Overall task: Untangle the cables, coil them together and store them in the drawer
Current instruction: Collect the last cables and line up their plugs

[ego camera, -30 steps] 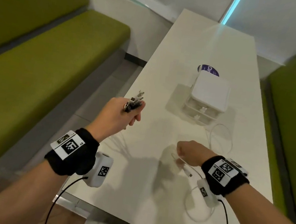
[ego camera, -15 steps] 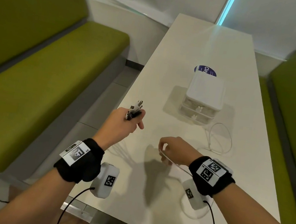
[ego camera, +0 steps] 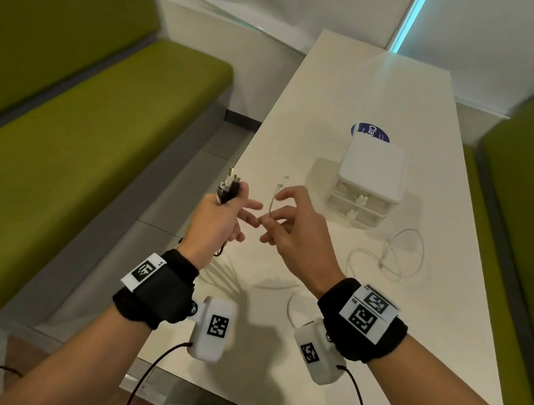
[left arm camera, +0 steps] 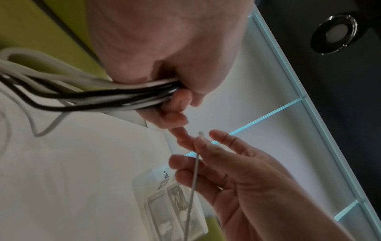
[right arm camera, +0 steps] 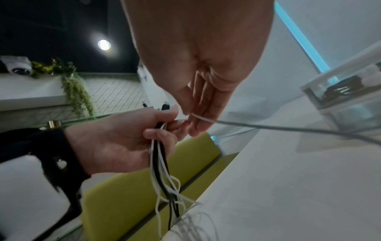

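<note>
My left hand (ego camera: 222, 211) grips a bundle of black and white cables (ego camera: 228, 188), their plugs sticking up above the fist. The bundle's strands (right arm camera: 160, 171) hang below the hand past the table's left edge. My right hand (ego camera: 290, 219) pinches the end of a thin white cable (ego camera: 273, 199) just right of the left fingers, fingertips almost touching. That cable (right arm camera: 268, 127) trails back to loose loops (ego camera: 399, 257) on the table. The white two-drawer unit (ego camera: 369, 183) stands behind the hands with both drawers closed. From the left wrist, the thin cable (left arm camera: 193, 176) crosses the right palm.
The white table (ego camera: 363, 85) runs away from me between two green benches (ego camera: 60, 136). A blue round sticker (ego camera: 369, 132) lies behind the drawer unit. More white cable (ego camera: 292, 305) lies under my right wrist near the table's front.
My right hand has lifted off the table with the white cable's end and moved left and up to meet the left hand. The left hand has kept hold of its bundle.
</note>
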`<act>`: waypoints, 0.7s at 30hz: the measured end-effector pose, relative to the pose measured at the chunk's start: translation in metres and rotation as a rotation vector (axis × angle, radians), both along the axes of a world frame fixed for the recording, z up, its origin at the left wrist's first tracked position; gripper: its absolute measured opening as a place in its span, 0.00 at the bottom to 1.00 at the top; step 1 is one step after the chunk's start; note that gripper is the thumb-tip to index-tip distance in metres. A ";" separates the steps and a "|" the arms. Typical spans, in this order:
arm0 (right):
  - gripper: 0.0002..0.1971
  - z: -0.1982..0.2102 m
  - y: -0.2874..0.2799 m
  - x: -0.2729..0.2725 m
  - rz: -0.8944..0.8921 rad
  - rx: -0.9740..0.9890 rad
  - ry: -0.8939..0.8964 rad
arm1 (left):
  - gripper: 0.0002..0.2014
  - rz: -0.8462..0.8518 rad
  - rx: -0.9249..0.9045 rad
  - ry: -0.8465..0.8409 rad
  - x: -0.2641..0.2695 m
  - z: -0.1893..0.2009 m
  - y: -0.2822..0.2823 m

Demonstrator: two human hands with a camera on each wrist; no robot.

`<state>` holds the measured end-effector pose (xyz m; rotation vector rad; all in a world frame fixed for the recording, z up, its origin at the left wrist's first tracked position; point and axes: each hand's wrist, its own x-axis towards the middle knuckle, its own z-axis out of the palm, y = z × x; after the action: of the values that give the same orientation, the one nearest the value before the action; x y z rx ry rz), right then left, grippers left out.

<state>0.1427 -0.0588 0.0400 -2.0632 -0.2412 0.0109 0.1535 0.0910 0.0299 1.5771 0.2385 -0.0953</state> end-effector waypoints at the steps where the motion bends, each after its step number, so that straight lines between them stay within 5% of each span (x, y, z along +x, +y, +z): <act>1: 0.12 -0.001 0.005 -0.001 -0.019 0.000 -0.007 | 0.23 0.005 -0.009 -0.009 0.000 -0.001 0.002; 8: 0.08 0.001 0.042 0.001 -0.022 0.105 -0.021 | 0.19 0.083 -0.061 -0.041 -0.002 -0.002 0.018; 21: 0.10 -0.019 0.079 0.004 0.124 -0.198 -0.081 | 0.19 0.101 -0.033 -0.227 -0.013 -0.021 0.055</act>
<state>0.1466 0.0200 0.0210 -2.2445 -0.4325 0.0280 0.1402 0.1461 0.0090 1.5256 0.1368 0.1572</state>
